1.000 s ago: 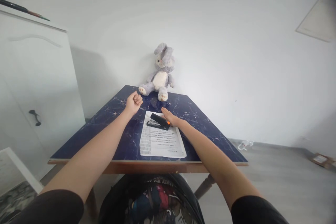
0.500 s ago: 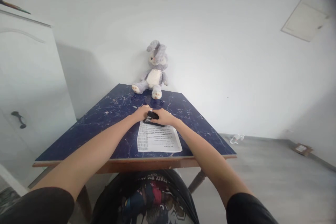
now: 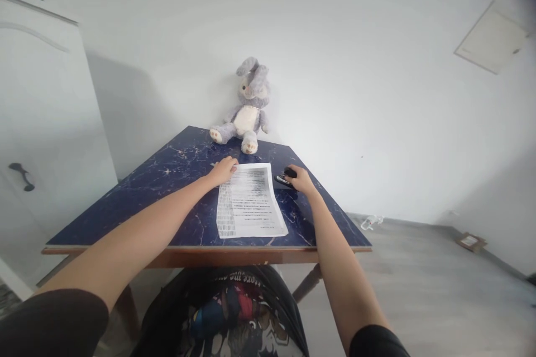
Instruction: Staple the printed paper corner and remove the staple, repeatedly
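Observation:
Printed paper lies flat on the dark blue marbled table, its lower edge close to the table's front. My left hand is at the paper's far left corner, fingers closed on that corner. To the right of the paper, my right hand is wrapped round a black stapler at the table surface, apart from the paper. Part of the stapler is hidden by the fingers. Whether the paper is one sheet or more, I cannot tell.
A grey plush rabbit sits at the table's far edge against the wall. A white cabinet stands on the left. On the floor at the right lie a clear plastic item and a small cardboard box.
My right hand has moved right with the stapler, off the paper's top edge. The paper's upper part is now uncovered. My left hand has stayed near the top left corner.

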{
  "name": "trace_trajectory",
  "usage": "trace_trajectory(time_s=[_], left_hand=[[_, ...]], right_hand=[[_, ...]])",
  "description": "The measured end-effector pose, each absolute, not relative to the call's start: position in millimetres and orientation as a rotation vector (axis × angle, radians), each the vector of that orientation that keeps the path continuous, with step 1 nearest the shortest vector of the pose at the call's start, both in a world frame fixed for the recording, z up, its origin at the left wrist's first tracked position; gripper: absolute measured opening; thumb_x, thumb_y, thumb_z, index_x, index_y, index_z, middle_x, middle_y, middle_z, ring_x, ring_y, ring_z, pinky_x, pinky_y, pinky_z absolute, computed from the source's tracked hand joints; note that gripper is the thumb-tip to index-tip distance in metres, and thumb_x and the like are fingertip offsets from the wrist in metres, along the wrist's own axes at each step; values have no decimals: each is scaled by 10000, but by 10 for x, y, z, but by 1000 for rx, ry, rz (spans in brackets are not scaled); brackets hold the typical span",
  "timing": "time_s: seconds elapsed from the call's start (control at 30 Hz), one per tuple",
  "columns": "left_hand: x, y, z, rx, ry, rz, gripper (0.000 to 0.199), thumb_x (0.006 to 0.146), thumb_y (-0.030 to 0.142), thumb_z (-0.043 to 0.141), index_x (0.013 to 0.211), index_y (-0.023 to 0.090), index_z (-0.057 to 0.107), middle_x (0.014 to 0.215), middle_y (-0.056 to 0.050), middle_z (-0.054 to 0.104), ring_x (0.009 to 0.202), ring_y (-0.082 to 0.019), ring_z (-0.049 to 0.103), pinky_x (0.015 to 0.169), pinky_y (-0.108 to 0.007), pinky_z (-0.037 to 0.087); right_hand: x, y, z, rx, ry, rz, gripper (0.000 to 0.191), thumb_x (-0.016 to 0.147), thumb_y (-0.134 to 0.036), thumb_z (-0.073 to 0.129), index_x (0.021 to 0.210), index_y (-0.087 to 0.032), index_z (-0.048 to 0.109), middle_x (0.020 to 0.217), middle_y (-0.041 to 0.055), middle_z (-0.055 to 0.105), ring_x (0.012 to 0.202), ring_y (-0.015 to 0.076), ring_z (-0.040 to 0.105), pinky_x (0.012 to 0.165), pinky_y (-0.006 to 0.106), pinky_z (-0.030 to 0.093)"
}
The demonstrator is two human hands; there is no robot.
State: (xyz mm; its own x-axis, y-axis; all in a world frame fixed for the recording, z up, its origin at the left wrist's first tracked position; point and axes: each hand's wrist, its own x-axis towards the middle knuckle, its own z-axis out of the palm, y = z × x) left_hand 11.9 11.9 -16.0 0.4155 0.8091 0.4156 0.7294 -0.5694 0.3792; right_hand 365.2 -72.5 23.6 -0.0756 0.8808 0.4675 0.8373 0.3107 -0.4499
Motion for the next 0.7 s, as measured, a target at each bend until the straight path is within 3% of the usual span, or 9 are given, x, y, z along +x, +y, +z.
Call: trace_trajectory(time_s=[0.17,0.4,0.7], left_hand=[[112,133,-183,2510,1163,1013,178,940,141,496,1041,194,633,1099,-96,654,1067,-257,626,1003,-413,468],[110,92,-143,2412,1072,1138,323,915,104,482,1179,223,626,1057,-70,667,1042,-247,640,984,-389,465],[110,106,-147,2508,1149,1056,332,946,141,449,1151,221,698,999,-78,608,1011,-265,613,995,-421,464]], right_hand=[[3580,-786,231,-1459,-2057,222,312,721,-258,674,1011,-190,766,922,32,772,847,237,687,830,344,527],[3463,-862,251,-1376,-2142,242,354,731,-208,685,1071,-210,783,1054,45,794,986,265,719,991,401,521],[3322,-911,287,-1356,-2146,231,414,772,-239,732,1182,-193,765,1178,87,777,1098,292,717,1065,445,497]])
